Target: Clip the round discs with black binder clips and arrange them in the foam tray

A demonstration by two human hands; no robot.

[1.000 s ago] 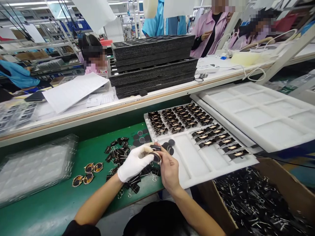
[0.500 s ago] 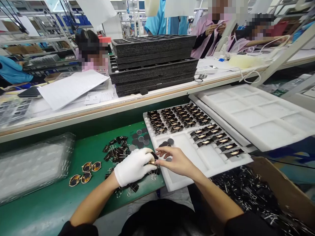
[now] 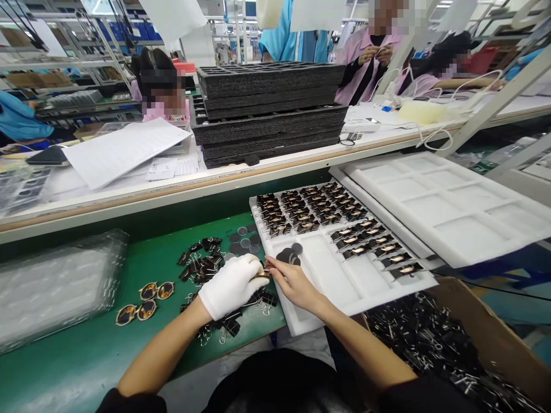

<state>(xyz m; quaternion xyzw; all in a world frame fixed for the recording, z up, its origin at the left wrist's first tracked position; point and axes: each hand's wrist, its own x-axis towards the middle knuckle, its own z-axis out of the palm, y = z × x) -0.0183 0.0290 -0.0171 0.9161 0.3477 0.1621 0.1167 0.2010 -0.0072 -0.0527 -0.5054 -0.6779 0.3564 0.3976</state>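
Note:
My left hand (image 3: 235,285), in a white glove, is closed around a small gold-rimmed piece (image 3: 263,276), mostly hidden by the fingers. Bare and bent at the fingers, my right hand (image 3: 297,282) pinches at the same piece from the right. Black binder clips (image 3: 205,265) lie loose on the green tabletop (image 3: 167,241), around and below the glove. Dark round discs (image 3: 245,243) are spread behind my hands, and more grey discs (image 3: 289,253) rest in a compartment of the white foam tray (image 3: 318,258). Rows of binder clips clamped on gold-edged pieces (image 3: 310,209) fill other compartments.
Two pairs of round tortoiseshell-like pieces (image 3: 146,301) lie at the left, beside clear plastic trays (image 3: 60,287). Another white foam tray (image 3: 456,201) is at the right, above a carton of binder clips (image 3: 430,332). Black foam trays (image 3: 271,115) stand stacked on the shelf; co-workers sit and stand beyond.
Both hands have shifted slightly left and up together. The dark part seen between them before no longer shows, and my right fingers are now straighter and closer to the gold-rimmed piece.

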